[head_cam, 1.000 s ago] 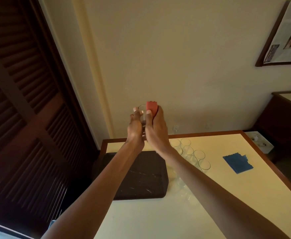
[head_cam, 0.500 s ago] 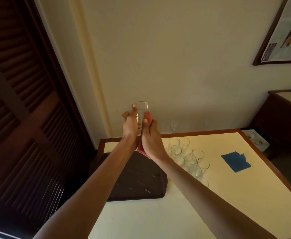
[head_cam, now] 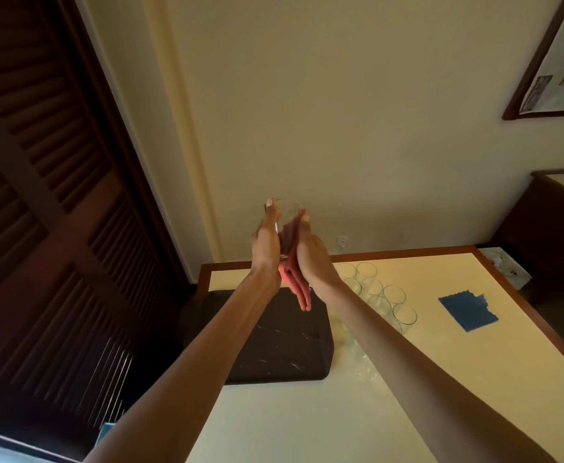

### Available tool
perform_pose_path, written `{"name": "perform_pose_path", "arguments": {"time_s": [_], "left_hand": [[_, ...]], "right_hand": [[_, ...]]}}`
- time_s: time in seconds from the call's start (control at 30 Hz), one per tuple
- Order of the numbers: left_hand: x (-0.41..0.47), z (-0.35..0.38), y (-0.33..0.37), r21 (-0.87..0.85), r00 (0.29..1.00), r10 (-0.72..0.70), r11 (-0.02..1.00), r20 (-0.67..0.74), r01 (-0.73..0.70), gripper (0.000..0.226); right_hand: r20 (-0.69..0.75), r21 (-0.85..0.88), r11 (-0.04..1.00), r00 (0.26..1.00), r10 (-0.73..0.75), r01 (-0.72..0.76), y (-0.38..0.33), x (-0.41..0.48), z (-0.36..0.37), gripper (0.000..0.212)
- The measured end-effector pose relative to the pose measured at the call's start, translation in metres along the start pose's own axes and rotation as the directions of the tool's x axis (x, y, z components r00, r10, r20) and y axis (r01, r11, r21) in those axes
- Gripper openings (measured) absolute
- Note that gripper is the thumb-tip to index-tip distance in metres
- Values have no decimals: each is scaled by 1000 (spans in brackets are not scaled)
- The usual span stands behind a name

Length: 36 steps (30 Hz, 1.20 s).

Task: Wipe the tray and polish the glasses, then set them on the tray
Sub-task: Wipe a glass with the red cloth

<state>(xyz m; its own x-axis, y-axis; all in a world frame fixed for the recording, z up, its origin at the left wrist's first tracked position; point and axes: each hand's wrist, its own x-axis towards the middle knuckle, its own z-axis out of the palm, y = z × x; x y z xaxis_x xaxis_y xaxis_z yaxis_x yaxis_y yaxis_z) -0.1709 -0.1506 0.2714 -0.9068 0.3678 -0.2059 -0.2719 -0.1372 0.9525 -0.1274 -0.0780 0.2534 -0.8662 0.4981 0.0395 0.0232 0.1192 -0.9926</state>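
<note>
from the head view, the left hand (head_cam: 267, 242) gripped a clear drinking glass (head_cam: 287, 213) by its side, fingers curled round it, the glass upright and raised before the wall. the right hand (head_cam: 310, 252) pressed a red cloth (head_cam: 299, 289) against the glass's other side, thumb pinching it there. the cloth's tail hung below both wrists. the dark marbled rectangular tray (head_cam: 273, 345) lay on the cream wood-edged surface (head_cam: 307, 422), below the hands and toward the person, with the left hand nearer it. other clear empty glasses (head_cam: 380, 295) clustered just beside the tray's right edge, and a blue cloth (head_cam: 467, 312) lay well apart.
</note>
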Motion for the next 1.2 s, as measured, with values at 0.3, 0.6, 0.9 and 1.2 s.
{"name": "perform_pose_path", "arguments": {"time_s": [0.3,0.6,0.9,1.2], "left_hand": [[-1,3,-9,1,999,-42,999,-15,42,63],[-4,14,-12,168,999,10,986,-30,-5,107],[1,15,-10,-13,998,-41,999,-47,41,86],[-13,34,-9,68,996,71,995,-59,-67,63]], "right_hand": [[-177,-215,902,893,-414,375,12,-6,7,39],[-13,285,941,981,195,-183,-8,16,-11,69],[-160,-159,932,923,-351,327,6,-12,-4,41],[-7,234,971,998,56,-53,-18,19,-34,61]]}}
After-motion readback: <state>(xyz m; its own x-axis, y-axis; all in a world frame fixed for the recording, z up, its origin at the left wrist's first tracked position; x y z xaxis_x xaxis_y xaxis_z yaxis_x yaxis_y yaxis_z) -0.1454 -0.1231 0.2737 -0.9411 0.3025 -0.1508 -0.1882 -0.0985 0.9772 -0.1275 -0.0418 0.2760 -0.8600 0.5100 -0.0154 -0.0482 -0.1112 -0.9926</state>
